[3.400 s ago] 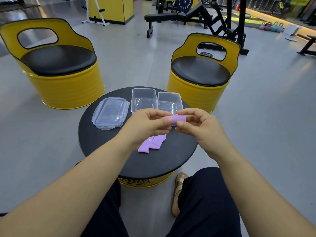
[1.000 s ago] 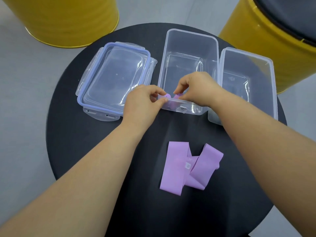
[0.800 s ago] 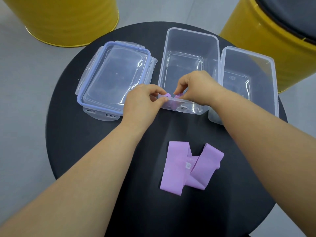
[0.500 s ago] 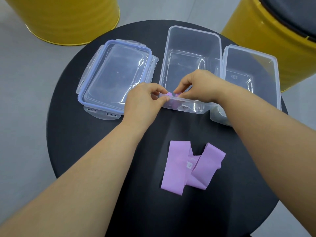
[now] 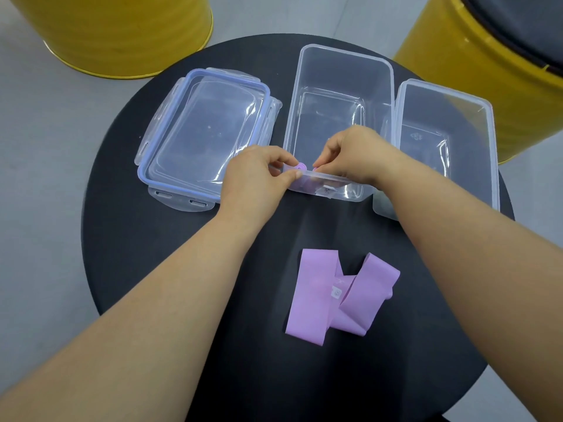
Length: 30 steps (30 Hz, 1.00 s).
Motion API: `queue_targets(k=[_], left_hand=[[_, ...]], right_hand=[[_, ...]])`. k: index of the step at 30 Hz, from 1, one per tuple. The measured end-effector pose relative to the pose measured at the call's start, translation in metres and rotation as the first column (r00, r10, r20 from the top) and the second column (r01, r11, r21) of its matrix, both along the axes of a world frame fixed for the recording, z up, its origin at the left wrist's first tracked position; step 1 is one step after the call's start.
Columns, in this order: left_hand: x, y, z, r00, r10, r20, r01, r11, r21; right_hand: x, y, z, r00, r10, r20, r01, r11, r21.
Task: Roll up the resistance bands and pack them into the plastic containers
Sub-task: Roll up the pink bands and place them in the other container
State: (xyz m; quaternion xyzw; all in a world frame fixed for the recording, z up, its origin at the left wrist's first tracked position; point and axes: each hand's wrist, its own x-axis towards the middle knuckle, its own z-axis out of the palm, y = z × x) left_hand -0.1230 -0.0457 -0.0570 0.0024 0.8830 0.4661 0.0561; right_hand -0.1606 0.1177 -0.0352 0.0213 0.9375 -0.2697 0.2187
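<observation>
A rolled purple resistance band (image 5: 300,169) sits at the near left corner of the middle clear container (image 5: 341,74), just inside its front wall. My left hand (image 5: 256,178) pinches the roll's left end and my right hand (image 5: 353,155) pinches its right end; most of the roll is hidden by my fingers. A second purple band (image 5: 320,293) lies loosely folded and unrolled on the black round table (image 5: 152,239), nearer to me. Another clear container (image 5: 447,95) stands to the right of the first.
Stacked clear lids with a blue seal (image 5: 204,135) lie left of the containers. Yellow barrel seats stand behind the table at the left (image 5: 128,28) and right (image 5: 493,62). Grey floor surrounds the table.
Over the last three seconds both hands carried the rolled band from above the table down into the middle container's near corner. In the last second they have barely moved.
</observation>
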Motion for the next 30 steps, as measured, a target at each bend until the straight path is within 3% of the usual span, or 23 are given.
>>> queue_targets(k=[14, 30], left_hand=[[-0.0003, 0.0007, -0.0001, 1.0, -0.003, 0.011, 0.003, 1.0, 0.011], [0.0001, -0.0009, 0.0002, 1.0, -0.011, 0.014, 0.011, 1.0, -0.01]], right_hand=[[0.0014, 0.0067, -0.0021, 0.999, -0.023, 0.046, 0.028, 0.993, -0.118], [-0.0006, 0.006, -0.0033, 0.995, -0.087, 0.05, 0.091, 0.993, -0.079]])
